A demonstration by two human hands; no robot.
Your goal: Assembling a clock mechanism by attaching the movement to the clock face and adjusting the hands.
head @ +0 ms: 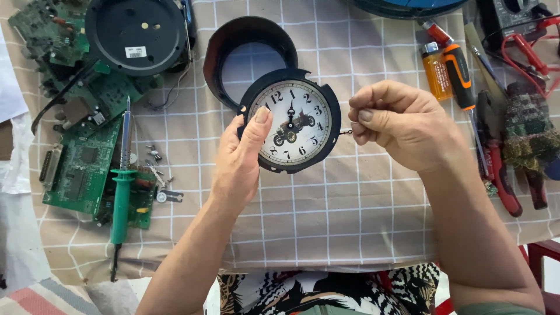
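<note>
L hand (238, 166) grips clock face (293, 122) at left rim, thumb pressed on dial. R hand (402, 123) fingers pinched on small metal pin (346, 132) touching clock's right edge. Black ring housing (233, 44) just behind clock.

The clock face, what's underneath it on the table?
Under the clock face lies the checked tablecloth, and a dark ring-shaped casing pokes out behind its upper edge. The casing's lower part and the cloth directly below are covered by the face and the left hand.
</note>
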